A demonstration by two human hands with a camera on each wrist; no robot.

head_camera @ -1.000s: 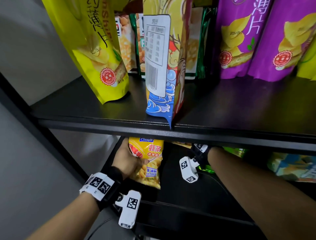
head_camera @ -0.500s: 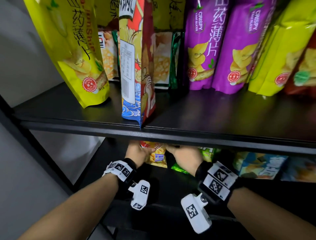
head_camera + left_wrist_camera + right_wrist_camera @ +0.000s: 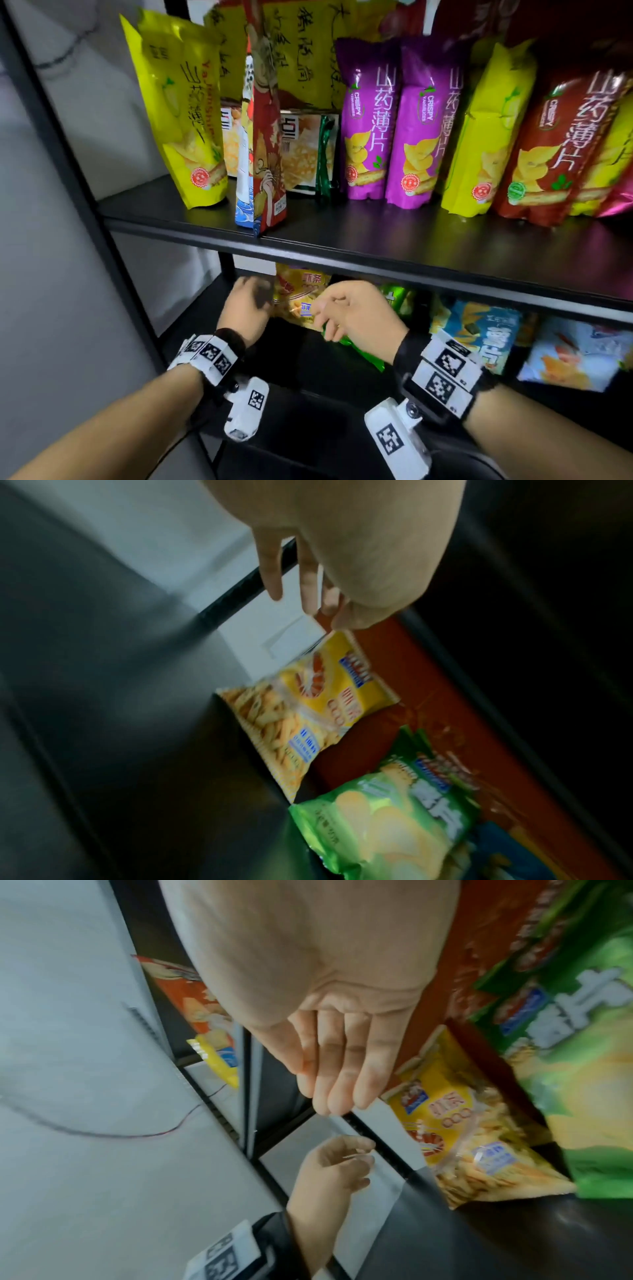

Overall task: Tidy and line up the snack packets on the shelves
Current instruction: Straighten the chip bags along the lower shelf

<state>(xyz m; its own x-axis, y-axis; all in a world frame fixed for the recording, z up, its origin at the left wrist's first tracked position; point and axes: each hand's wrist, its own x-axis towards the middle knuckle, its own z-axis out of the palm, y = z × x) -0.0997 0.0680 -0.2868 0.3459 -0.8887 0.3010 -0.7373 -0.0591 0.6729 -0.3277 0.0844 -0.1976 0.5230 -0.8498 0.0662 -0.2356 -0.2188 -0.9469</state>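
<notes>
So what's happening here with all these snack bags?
A person is tidying a shelf rack of snacks. Both hands are at the lower shelf: the left hand and right hand sit either side of a yellow packet that stands beside a green packet. Neither hand holds anything; the fingers are loose and off the packets. The upper shelf carries yellow, purple and red bags standing in a rough row.

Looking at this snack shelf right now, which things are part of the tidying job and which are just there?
Part of the job:
- yellow shrimp-stick packet, lower shelf
- green chip packet beside it
- purple yam-crisp bags, upper shelf
- tall box at the shelf edge
- left hand and right hand, both empty

Just there:
- grey wall
- thin cable
</notes>
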